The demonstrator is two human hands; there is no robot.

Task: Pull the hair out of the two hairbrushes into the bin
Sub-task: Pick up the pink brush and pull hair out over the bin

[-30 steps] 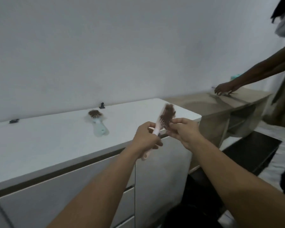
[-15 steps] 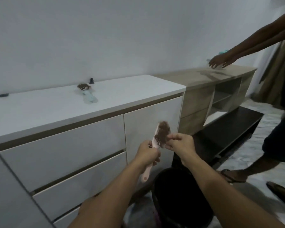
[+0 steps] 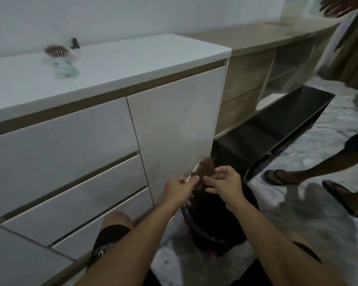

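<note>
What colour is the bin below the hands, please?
Black; the bin shows in the head view.

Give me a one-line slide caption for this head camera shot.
Left hand grips pink hairbrush over the black bin; right hand picks at its hair clump.

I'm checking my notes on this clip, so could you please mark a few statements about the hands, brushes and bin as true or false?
1. The left hand holds the pink brush. True.
2. That brush is over the black bin. True.
3. The green brush lies in the bin. False: it lies on the white counter.
4. The pink brush is free of hair. False: brown hair covers its head.
5. The right hand rests on the counter. False: it is at the pink brush.
</note>
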